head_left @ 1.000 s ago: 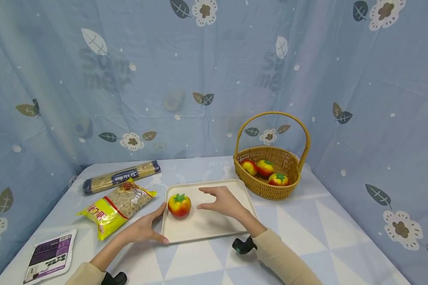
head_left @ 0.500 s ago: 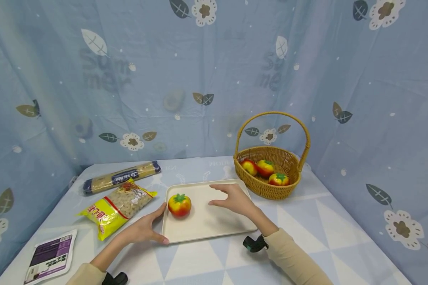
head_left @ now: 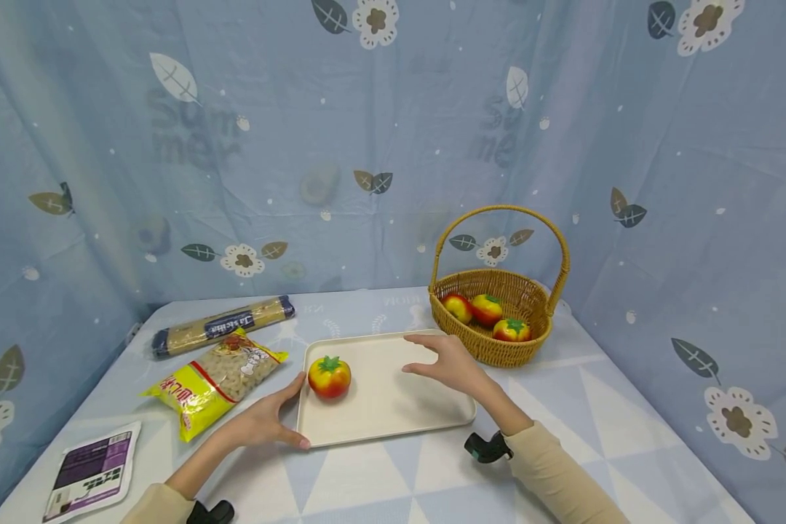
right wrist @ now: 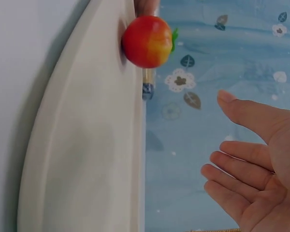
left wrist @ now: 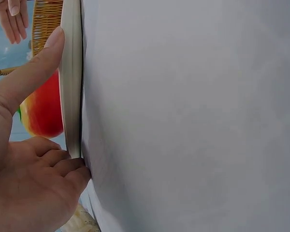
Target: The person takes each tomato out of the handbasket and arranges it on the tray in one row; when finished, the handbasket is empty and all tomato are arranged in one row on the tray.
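Observation:
A cream rectangular tray [head_left: 393, 407] lies on the table, with one red-and-yellow fruit with a green leafy top [head_left: 330, 378] near its left end. My left hand [head_left: 262, 422] holds the tray's near left corner. In the left wrist view its thumb [left wrist: 43, 60] lies along one side of the rim and its bent fingers [left wrist: 63, 166] meet the edge at the corner. My right hand [head_left: 452, 364] hovers over the tray's right part, thumb and fingers spread apart with nothing between them. The right wrist view shows its palm and fingers [right wrist: 237, 174] apart from the tray.
A wicker basket [head_left: 494, 353] with a tall handle holds several similar fruits at the back right. Left of the tray lie a yellow food bag [head_left: 219, 378], a long spaghetti pack [head_left: 225, 325] and a purple-and-white pouch [head_left: 94, 473]. Blue printed curtains [head_left: 393, 145] enclose the table.
My right hand has moved steadily to the right over the tray, away from the fruit, its fingers still spread. The left hand, tray and fruit have stayed in place.

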